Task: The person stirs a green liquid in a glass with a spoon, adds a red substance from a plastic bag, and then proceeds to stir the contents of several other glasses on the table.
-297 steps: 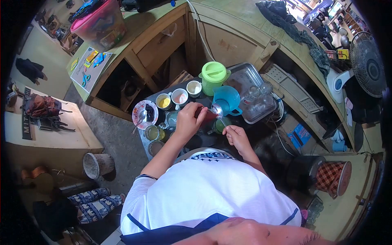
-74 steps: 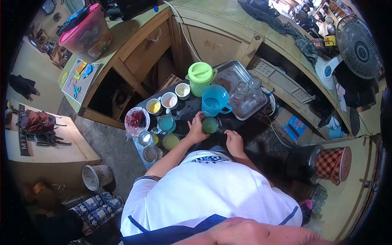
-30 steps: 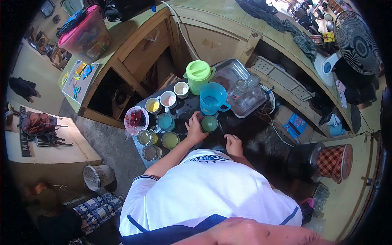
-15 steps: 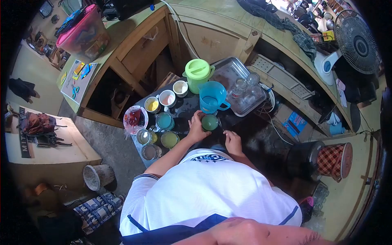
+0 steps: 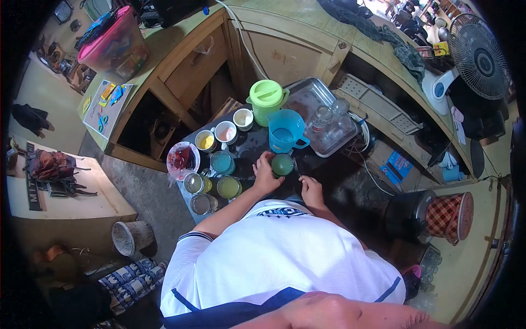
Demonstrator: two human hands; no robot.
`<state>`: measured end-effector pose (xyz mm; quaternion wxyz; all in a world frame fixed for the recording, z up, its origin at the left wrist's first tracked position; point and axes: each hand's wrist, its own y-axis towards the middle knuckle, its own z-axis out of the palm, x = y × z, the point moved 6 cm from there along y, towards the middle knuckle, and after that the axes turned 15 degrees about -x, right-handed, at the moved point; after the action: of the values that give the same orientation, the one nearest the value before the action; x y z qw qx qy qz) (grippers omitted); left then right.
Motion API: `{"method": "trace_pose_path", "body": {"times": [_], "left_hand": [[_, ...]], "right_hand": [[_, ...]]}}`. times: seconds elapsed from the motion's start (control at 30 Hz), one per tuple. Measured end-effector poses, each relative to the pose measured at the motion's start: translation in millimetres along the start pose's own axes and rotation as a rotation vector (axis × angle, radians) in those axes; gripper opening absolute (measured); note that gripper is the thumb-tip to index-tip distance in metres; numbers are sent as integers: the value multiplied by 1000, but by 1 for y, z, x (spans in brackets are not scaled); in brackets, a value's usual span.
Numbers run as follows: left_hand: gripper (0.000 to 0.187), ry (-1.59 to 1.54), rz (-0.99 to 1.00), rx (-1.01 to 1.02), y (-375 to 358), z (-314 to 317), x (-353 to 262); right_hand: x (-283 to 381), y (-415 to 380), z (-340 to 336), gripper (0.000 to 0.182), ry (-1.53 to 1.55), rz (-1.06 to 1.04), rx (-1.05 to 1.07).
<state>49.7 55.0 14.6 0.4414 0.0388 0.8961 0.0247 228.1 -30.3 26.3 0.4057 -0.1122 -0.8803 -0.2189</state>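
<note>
One green glass [image 5: 282,164] on the low dark counter [image 5: 253,147], L hand [image 5: 264,172] on it, R hand [image 5: 312,192] w/ spoon [image 5: 296,168].
On my remote feed, L hand is curled partway round glass's L side, holding it; R hand is pinched closed on the thin metal spoon, which runs up to glass's R edge, can't tell if its bowl is in the liquid. Just beyond is the blue jug [image 5: 286,131], then the lidded lime pitcher [image 5: 267,97]. Metal tray [image 5: 331,149] w/ clear glassware [image 5: 323,117] is off to R. On L: teal glass [image 5: 222,163], yellow-green glass [image 5: 229,187], a plate [image 5: 171,152] w/ dark-red stuff [image 5: 182,159], plus white cups incl. one w/ yellow contents [image 5: 205,141].
</note>
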Motion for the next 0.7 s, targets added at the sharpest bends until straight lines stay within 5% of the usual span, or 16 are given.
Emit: {"method": "trace_pose_path", "body": {"times": [0.13, 0.23, 0.3, 0.33, 0.43, 0.7], "left_hand": [[105, -120, -19, 14, 1, 0, 7], [109, -421, -176, 36, 0, 11, 26], [103, -632, -368, 47, 1, 17, 34], [98, -842, -554, 52, 3, 14, 28], [90, -694, -581, 47, 5, 7, 25], [99, -719, -649, 78, 2, 3, 36]], "right_hand": [[-14, -19, -8, 13, -4, -42, 60], [-26, -26, 0, 11, 78, 144, 182], [-39, -22, 22, 15, 456, 561, 186], [-35, -15, 28, 15, 457, 560, 188], [-25, -2, 46, 16, 923, 742, 180], [-24, -7, 48, 16, 792, 599, 236]]}}
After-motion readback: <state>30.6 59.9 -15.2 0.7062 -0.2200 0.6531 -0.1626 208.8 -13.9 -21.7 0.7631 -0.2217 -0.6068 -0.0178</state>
